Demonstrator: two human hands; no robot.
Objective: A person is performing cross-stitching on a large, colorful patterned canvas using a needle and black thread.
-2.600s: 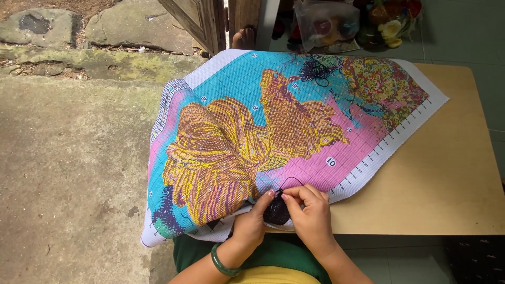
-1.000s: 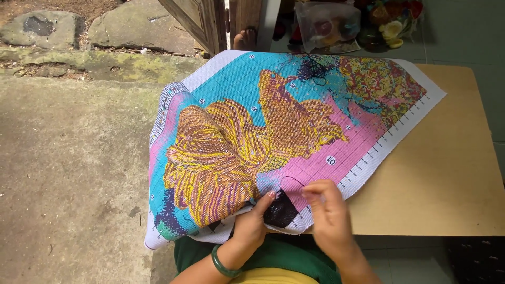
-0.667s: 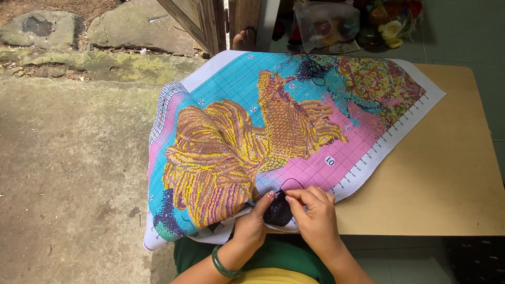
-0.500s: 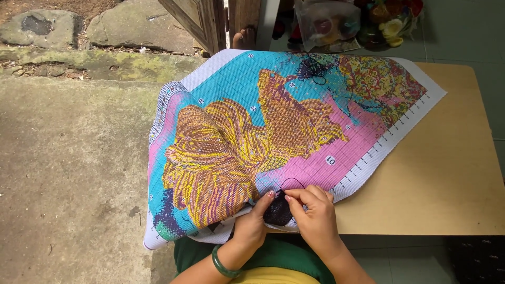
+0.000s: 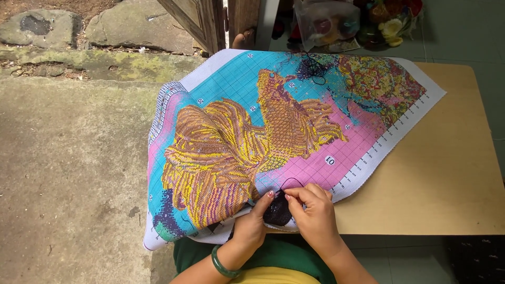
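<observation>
While the embroidery canvas [image 5: 294, 131] lies draped over the wooden surface [image 5: 447, 179], both hands work at its near edge. The canvas is a gridded cloth, mostly turquoise and pink, stitched with a large yellow-brown fish. Its long axis runs diagonally from the near-left corner, which hangs off the surface over the lap, to the far-right corner, which rests flat near the surface's far edge. The fish's head points to the far side and its tail fans out toward the near left.

Left hand [image 5: 252, 223]: fingers bent, thumb and fingertips pressed on the canvas hem just beside a dark stitched patch [image 5: 277, 210]. The grip is closed on the cloth edge. A green bangle [image 5: 223, 264] sits on the wrist.

Right hand [image 5: 315, 213]: thumb and forefinger pinched together over the dark patch, closed on what seems a needle, too small to make out. A loop of dark thread [image 5: 292, 181] arcs from the fingertips over the pink area.

The two hands are touching or nearly so.

A tangle of dark thread [image 5: 314, 67] lies at the canvas's far edge. A clear plastic bag [image 5: 326, 23] sits beyond it on the floor. Concrete ground [image 5: 68, 158] to the left.
</observation>
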